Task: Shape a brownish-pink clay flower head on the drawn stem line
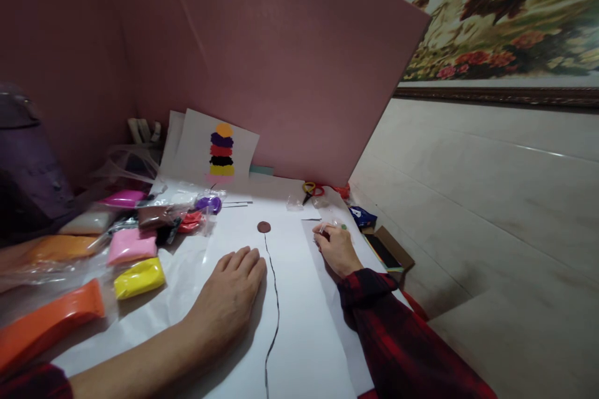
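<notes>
My left hand (229, 299) lies flat on the white paper (299, 336), fingers stretched out, holding nothing. A thin black line (275, 312) runs up the paper just right of it to a small brown clay disc (264, 227). My right hand (334, 248), in a red plaid sleeve, rests further right with its fingers curled around a small clear plastic wrapper (333, 224); what is inside I cannot make out.
Bagged clay blocks lie at the left: yellow (139, 277), pink (131, 245), orange (47, 321), purple (209, 204). A sheet with a stack of coloured blobs (221, 151) leans on the pink board (290, 68). Scissors (312, 189) lie behind. A small cardboard box (388, 250) sits at the right edge.
</notes>
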A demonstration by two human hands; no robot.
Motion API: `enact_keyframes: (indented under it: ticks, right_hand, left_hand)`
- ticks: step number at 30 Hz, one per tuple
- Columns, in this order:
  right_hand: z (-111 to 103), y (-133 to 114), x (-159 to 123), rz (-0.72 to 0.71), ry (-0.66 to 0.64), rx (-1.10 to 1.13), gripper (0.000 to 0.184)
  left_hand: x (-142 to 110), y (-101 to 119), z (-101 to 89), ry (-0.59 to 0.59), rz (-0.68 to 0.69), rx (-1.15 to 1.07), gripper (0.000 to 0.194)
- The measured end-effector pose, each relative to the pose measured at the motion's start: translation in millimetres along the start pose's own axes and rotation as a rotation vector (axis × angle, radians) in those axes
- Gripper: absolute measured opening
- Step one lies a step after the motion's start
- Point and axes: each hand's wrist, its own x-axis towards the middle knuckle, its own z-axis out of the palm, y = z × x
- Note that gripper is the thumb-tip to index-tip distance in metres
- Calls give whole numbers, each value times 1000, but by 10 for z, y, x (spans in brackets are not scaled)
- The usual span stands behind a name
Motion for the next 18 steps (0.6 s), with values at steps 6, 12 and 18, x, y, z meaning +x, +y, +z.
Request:
enact_keyframes:
  ticks: [6, 12, 18]
  right_hand:
    - [1, 6, 2, -22, 2, 2, 19]
    - [2, 3, 3, -29, 9, 16, 19]
    - [-1, -2, 2, -11, -2, 11, 19]
  left_hand:
    - [-7, 4, 27, 34, 8, -7, 54]
    - [-10, -6, 51, 46, -2, -16, 54]
    - [-4, -5, 26, 14, -4, 3, 55]
